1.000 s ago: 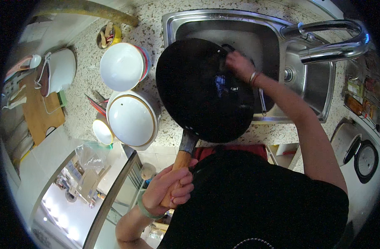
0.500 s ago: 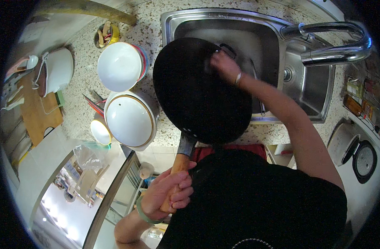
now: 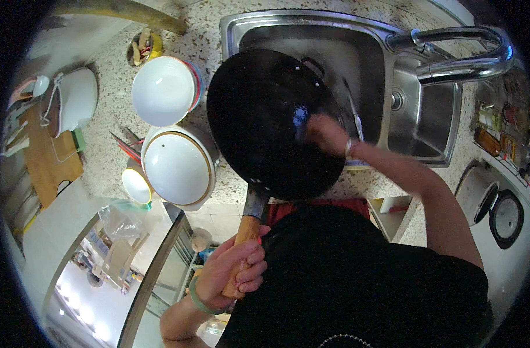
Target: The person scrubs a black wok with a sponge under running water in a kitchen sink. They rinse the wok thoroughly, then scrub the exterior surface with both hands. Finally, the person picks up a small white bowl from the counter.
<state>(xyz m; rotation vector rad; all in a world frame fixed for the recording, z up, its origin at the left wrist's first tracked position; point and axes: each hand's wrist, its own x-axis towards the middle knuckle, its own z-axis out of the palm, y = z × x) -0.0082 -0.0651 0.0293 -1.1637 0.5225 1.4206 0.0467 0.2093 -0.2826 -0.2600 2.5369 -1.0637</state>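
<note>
A large black wok (image 3: 253, 122) is tilted over the near-left part of the steel sink (image 3: 386, 87), its inside showing and a wet sheen on it. My left hand (image 3: 233, 269) is wrapped round the wok's wooden handle (image 3: 248, 227), close to my body. Inside the wok, near its right side, my right hand (image 3: 330, 134) presses against the surface with its fingers curled. Motion blurs those fingers, and whatever they hold is hidden. A thin metal utensil (image 3: 353, 106) lies in the sink just right of the wok.
A chrome faucet (image 3: 467, 71) arches over the smaller right basin. Left of the wok stand stacked bowls (image 3: 163, 91), a white lidded pot (image 3: 178, 168), a small bowl (image 3: 137, 185) and a yellow container (image 3: 153, 46). A rice cooker (image 3: 479, 191) with its lid raised is at right.
My right hand has swept from the wok's far edge toward me and slightly right, uncovering the far loop handle. My left hand keeps its hold on the wooden handle.
</note>
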